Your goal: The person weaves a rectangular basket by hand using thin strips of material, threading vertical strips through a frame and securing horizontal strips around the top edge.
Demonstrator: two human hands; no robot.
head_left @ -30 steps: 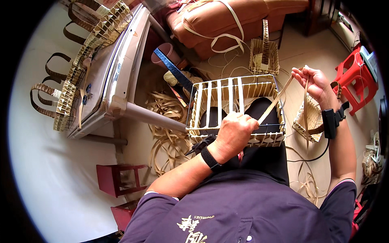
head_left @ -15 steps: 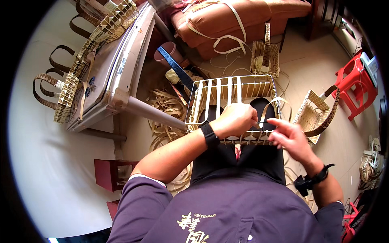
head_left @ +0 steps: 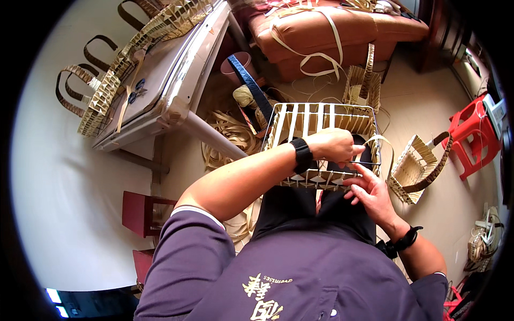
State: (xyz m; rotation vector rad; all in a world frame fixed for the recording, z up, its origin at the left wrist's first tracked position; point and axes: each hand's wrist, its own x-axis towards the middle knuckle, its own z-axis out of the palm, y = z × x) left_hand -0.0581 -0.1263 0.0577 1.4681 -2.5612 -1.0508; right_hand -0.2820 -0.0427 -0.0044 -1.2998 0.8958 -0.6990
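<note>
A half-woven basket (head_left: 356, 111) with a dark wire frame and pale flat strips rests on my lap. My left hand (head_left: 334, 145) reaches over it, its fingers pinched on a pale weaving strip (head_left: 381, 138) close to the near rim. That strip loops up and out over the basket's right side. My right hand (head_left: 370, 193) is at the near right corner, fingers stretched and apart, the index fingertip against the rim just below my left fingers. Whether the right fingertips also touch the strip cannot be made out.
Finished baskets with brown handles stand right (head_left: 415, 168), behind (head_left: 367, 88) and along the table (head_left: 160, 107) at left, where scissors (head_left: 138, 90) lie. Coiled strips (head_left: 230, 136) and a pink bin (head_left: 235, 63) are on the floor. Red stools (head_left: 474, 136) stand far right.
My right hand has come in to the basket's near rim from a little apart. My left hand has stayed on the strip. The whole view has shifted slightly.
</note>
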